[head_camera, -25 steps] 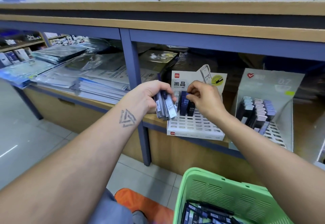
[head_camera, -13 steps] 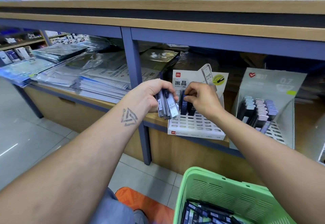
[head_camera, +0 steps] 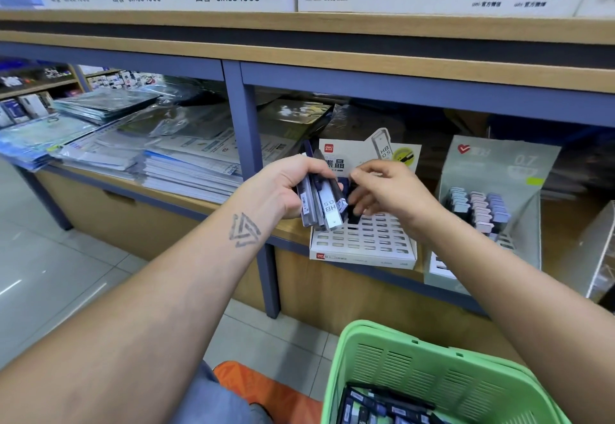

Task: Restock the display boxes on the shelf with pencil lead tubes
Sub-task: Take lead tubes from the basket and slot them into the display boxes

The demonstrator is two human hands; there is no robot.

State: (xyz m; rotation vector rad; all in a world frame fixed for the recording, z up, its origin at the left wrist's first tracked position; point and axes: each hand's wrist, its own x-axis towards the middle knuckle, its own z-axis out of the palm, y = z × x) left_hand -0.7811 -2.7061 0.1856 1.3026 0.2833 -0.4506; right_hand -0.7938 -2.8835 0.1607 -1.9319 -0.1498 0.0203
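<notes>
Left hand (head_camera: 286, 187) grasps a bundle of lead tubes (head_camera: 322, 202). Right hand (head_camera: 387, 192) fingers curl over the display box (head_camera: 362, 243); grasp contents obscured.

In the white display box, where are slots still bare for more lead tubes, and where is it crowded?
The white display box has bare slots across its front and middle rows, between its front wall and the dark tubes at the back. The back rows are crowded: the right hand hovers there, and the left hand holds a bundle of tubes over the box's left rear corner.
</notes>
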